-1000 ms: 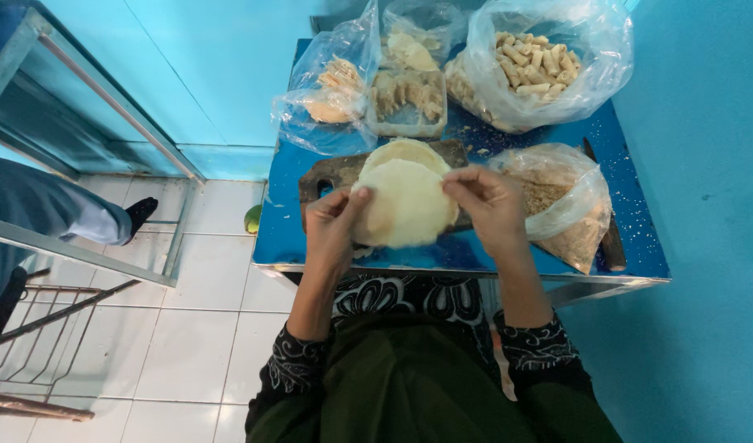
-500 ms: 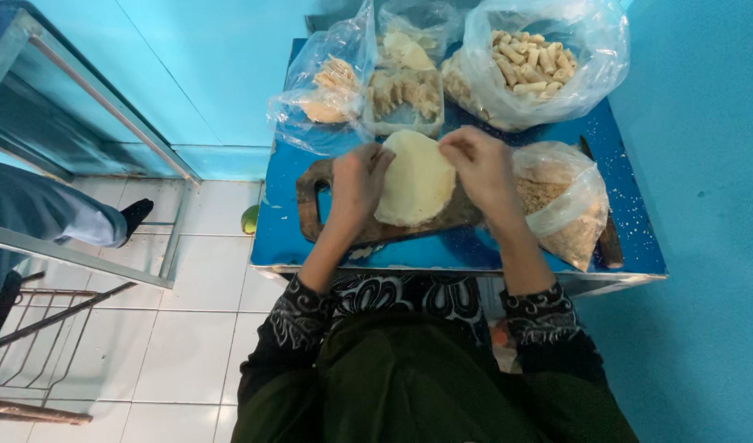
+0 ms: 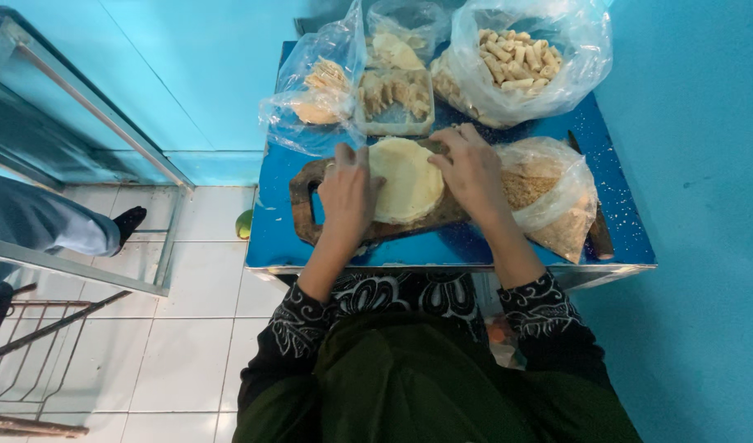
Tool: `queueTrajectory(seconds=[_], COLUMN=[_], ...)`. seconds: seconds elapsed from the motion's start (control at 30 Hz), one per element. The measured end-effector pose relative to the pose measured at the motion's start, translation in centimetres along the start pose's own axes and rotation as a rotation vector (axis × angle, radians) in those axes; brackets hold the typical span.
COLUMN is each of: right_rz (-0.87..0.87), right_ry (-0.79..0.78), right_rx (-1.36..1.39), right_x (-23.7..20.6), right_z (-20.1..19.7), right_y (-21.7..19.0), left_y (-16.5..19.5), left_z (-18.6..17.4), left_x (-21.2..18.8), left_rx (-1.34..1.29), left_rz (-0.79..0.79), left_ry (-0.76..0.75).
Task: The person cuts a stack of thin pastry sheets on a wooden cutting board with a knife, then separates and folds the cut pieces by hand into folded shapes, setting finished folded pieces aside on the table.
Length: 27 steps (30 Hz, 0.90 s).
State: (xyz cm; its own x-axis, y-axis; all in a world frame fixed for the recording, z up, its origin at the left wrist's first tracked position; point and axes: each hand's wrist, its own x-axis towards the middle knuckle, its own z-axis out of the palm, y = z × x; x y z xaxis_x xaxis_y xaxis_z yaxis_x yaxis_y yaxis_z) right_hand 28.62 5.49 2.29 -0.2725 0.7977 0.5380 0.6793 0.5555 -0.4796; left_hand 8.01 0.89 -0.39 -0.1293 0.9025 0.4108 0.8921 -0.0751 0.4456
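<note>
Partly, both hands (image 3: 409, 176) cover the round wrapper (image 3: 406, 182).

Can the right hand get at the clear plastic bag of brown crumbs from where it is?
Probably yes. The right hand rests on the round pale wrapper sheet, and the clear plastic bag of brown crumbs lies directly beside it with nothing between them.

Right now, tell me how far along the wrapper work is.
Done: a big bag of finished rolls sits at the back. In hand: left hand and right hand press a round wrapper flat on the wooden board. Left: no filling on it; it is not rolled.
</note>
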Motion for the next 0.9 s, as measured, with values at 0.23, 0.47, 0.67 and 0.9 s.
queueTrajectory(seconds=[0.23,0.47,0.67,0.9], right_rz=[-0.168,-0.243,0.191,0.28], right_ry=[-0.082,0.298,0.54,0.161], right_rx=[-0.074,0.037,-0.266,-0.413], right_x=[-1.8,-6.1,-10.5,-15.0], right_z=[-0.5,-5.7,-15.1,-15.2], right_y=[-0.1,0.2,5.8,10.6], left_y=[-3.0,-2.4,-0.5,-0.5], left_z=[0.9,1.7,0.1,-0.3], left_x=[-0.6,-0.1,-0.9,-1.1], left_rx=[-0.195,-0.305,-0.256,-0.184], left_rz=[0.105,0.191,0.138,0.145], left_ry=[0.115,0.135,0.142,0.099])
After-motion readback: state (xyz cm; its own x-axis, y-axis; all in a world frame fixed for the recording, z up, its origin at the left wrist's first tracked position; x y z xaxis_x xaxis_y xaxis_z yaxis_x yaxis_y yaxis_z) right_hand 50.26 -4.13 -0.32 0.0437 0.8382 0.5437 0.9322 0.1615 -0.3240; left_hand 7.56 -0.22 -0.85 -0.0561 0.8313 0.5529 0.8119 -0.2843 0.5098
